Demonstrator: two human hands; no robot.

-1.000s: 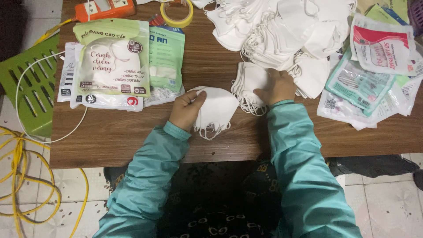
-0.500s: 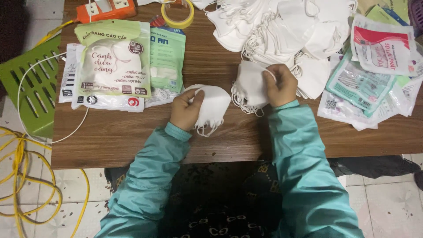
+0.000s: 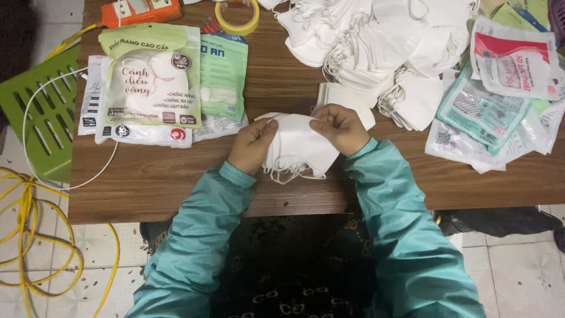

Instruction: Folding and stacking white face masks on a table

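Head view: I see my left hand (image 3: 254, 144) and right hand (image 3: 339, 126) both pinching a small stack of white masks (image 3: 299, 147) at the table's (image 3: 147, 182) near edge. Soft, light, floppy; best gripped by the top corners. A loose mask pile (image 3: 376, 41) lies beyond.
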